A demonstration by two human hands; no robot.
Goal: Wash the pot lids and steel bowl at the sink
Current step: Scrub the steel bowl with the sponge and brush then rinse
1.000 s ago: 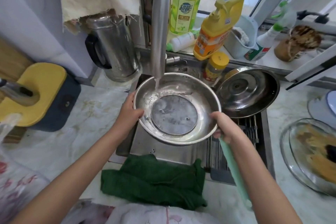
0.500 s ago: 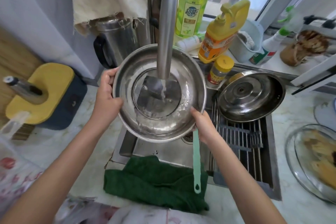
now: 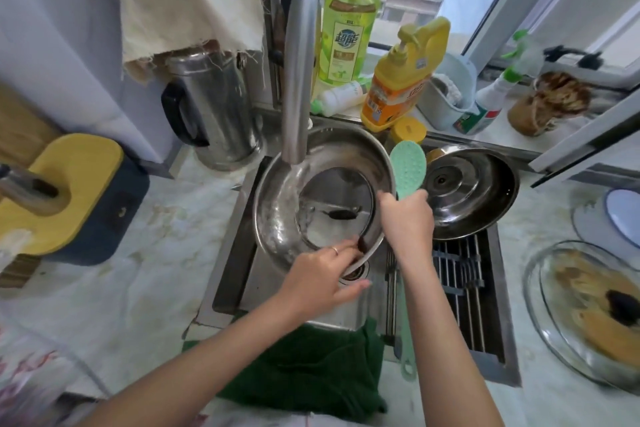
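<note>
The steel bowl [image 3: 277,215] is tilted over the sink [image 3: 242,284] under the faucet [image 3: 298,80], its inside facing me. My left hand [image 3: 322,274] holds the bowl's near rim, fingers inside and thumb outside. My right hand [image 3: 405,222] is at the bowl's right rim and grips a green silicone brush [image 3: 408,163], head up, handle hanging down past my wrist. A steel pot lid [image 3: 467,194] lies upturned on the drain rack [image 3: 460,274] to the right. A glass lid [image 3: 588,312] with brown residue rests on the counter at far right.
A green cloth [image 3: 311,364] lies on the sink's front edge. Detergent bottles [image 3: 398,80] and a small yellow-capped jar [image 3: 408,130] stand behind the sink. A steel kettle [image 3: 214,114] stands at back left, a yellow and navy block [image 3: 69,194] at left.
The bowl came down from upright at the faucet to a tilt in the sink. My left hand shifted from the left rim to the near rim. The brush head swung upward.
</note>
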